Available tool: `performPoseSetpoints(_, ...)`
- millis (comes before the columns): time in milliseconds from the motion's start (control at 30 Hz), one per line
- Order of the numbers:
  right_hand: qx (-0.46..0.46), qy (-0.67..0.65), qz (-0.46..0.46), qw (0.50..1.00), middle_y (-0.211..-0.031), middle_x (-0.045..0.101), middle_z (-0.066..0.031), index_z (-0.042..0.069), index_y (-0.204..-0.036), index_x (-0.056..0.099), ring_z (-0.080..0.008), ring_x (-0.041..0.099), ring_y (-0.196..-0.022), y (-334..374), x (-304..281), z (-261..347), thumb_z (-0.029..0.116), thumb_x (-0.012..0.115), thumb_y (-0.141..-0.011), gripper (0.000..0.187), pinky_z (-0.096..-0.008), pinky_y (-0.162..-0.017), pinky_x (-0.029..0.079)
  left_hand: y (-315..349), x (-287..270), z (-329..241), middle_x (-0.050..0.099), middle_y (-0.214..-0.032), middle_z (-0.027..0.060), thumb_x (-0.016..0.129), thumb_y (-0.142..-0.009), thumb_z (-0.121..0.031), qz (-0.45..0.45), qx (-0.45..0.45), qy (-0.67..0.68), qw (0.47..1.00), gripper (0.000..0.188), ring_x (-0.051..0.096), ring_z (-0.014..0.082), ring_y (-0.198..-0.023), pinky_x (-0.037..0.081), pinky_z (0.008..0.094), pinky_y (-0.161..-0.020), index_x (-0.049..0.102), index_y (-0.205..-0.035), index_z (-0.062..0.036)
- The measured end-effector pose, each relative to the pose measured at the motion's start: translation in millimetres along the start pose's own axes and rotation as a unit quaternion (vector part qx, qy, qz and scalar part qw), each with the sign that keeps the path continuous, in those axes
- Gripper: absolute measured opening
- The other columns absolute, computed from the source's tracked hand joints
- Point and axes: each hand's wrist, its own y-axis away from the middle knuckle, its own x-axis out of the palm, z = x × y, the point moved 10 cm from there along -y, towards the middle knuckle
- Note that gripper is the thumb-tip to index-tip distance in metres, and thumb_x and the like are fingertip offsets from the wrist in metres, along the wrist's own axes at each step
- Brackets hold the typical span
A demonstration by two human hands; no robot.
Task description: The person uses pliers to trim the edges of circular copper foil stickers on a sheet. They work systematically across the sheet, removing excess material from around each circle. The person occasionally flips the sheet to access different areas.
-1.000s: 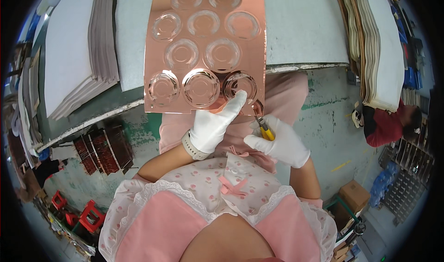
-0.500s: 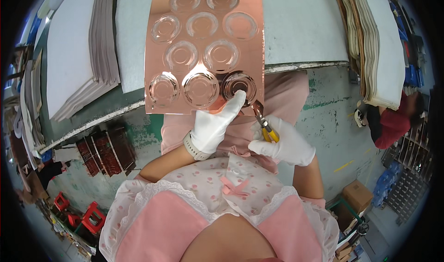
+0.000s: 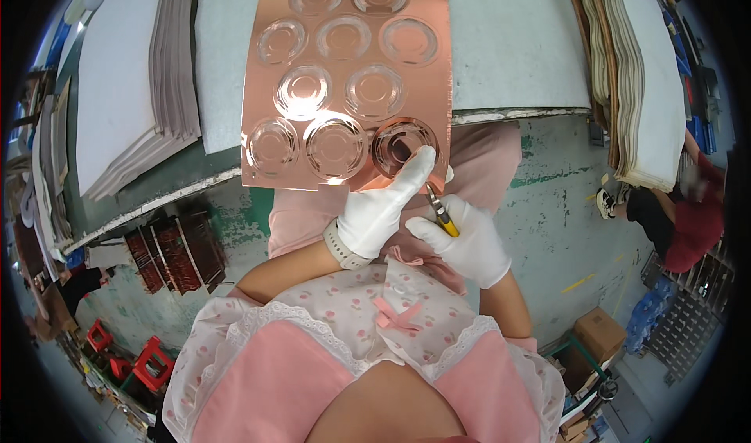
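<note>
A shiny copper-coloured sheet [image 3: 339,61] with rows of round embossed rings lies on the table and overhangs its near edge. My white-gloved left hand [image 3: 382,211] grips the near edge toward the right corner, thumb on top beside a ring and fingers hidden underneath. My white-gloved right hand [image 3: 468,243] is closed round a pair of pliers [image 3: 443,215] with yellow handles. Their metal jaws point up at the sheet's near right edge, close to my left thumb; whether they bite the metal I cannot tell.
Under the sheet is a pale board on the table [image 3: 516,68]. Stacks of large sheets stand at left [image 3: 125,83] and right [image 3: 618,75]. A dark slatted rack [image 3: 176,251] and red stools [image 3: 152,363] are at lower left. A person in red [image 3: 696,228] is at far right.
My left hand has shifted slightly right, its thumb now nearer the sheet's right edge. My right hand has moved a little left with the pliers. The sheet has tilted slightly.
</note>
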Motion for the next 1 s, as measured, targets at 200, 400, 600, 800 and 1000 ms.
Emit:
performPoseSetpoints(200, 0.018, -0.024, 0.022, 0.999, -0.065, 0.059, -0.0072, 0.001, -0.081, 0.059, -0.0128, 0.056, -0.057, -0.7, 10.3, -9.3, 0.027, 0.07, -0.076, 0.029, -0.0261, -0.055, 0.045, 1.2, 0.6, -12.7, 0.063, -0.093, 0.0056, 0.048, -0.092, -0.025, -0.034, 0.011, 0.023, 0.999, 0.029, 0.057, 0.0115, -0.082, 0.046, 0.0255, -0.075, 0.057, -0.105, -0.0007)
performPoseSetpoints(400, 0.099, -0.22, 0.143, 0.96, -0.071, 0.056, -0.0002, 0.001, -0.087, 0.055, -0.0057, 0.051, -0.065, 9.6, 18.5, -4.2, 0.022, 0.066, -0.08, 0.024, -0.0224, -0.057, 0.043, -1.7, -1.7, -16.4, 0.061, -0.095, 0.0053, 0.049, -0.091, -0.017, -0.034, 0.009, 0.087, 0.996, 0.024, 0.057, 0.0115, -0.083, 0.046, 0.0247, -0.072, 0.055, -0.109, -0.0011)
performPoseSetpoints(600, 0.107, -0.151, 0.173, 0.967, -0.07, 0.055, 0.0005, 0.002, -0.086, 0.055, -0.0046, 0.048, -0.061, 5.8, 14.7, -4.0, 0.023, 0.065, -0.082, 0.024, -0.0213, -0.054, 0.041, 5.7, -19.2, -18.5, 0.06, -0.095, 0.0003, 0.06, -0.086, -0.021, -0.093, 0.028, -0.011, 0.995, 0.026, 0.056, 0.0059, -0.085, 0.044, 0.0219, -0.071, 0.057, -0.105, -0.0043)
performPoseSetpoints(800, 0.105, -0.108, 0.146, 0.978, -0.065, 0.053, 0.0005, 0.001, -0.083, 0.057, -0.005, 0.045, -0.058, 1.7, 10.0, -0.5, 0.024, 0.065, -0.081, 0.025, -0.0223, -0.052, 0.039, -0.7, -17.2, -10.8, 0.06, -0.094, 0.001, 0.063, -0.084, -0.016, -0.108, 0.007, 0.114, 0.988, 0.023, 0.056, 0.0066, -0.085, 0.046, 0.0221, -0.07, 0.057, -0.104, -0.0045)
performPoseSetpoints(1000, 0.095, -0.104, 0.085, 0.986, -0.06, 0.049, 0.0011, 0.0, -0.08, 0.059, -0.0052, 0.04, -0.055, -0.3, 9.6, -9.3, 0.025, 0.066, -0.08, 0.026, -0.0233, -0.05, 0.036, -2.3, -5.9, -27.8, 0.06, -0.093, 0.0038, 0.062, -0.084, -0.012, -0.066, 0.046, 0.128, 0.988, 0.024, 0.058, 0.0092, -0.083, 0.049, 0.0249, -0.071, 0.055, -0.105, -0.0013)
